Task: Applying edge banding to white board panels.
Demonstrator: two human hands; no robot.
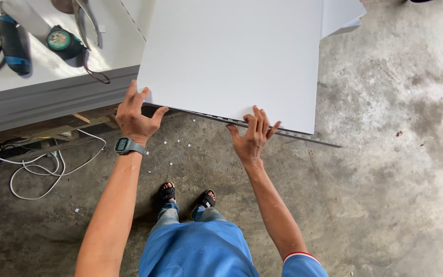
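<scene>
A large white flat panel [232, 56] juts out over the concrete floor from a stack of white sheets. My left hand [134, 115], with a watch on the wrist, grips the panel's near left corner, thumb underneath. My right hand [252, 136] presses its spread fingers against the panel's near edge, further right. A thin grey metal strip [303, 137] runs along under that edge and sticks out past the panel's right corner.
On the stack of grey-edged white sheets [52, 97] at left lie a blue power tool [11, 43], a green tape measure [60, 40] and pliers. White cable [42, 164] coils on the floor below. Small white chips dot the concrete near my sandalled feet [188, 197].
</scene>
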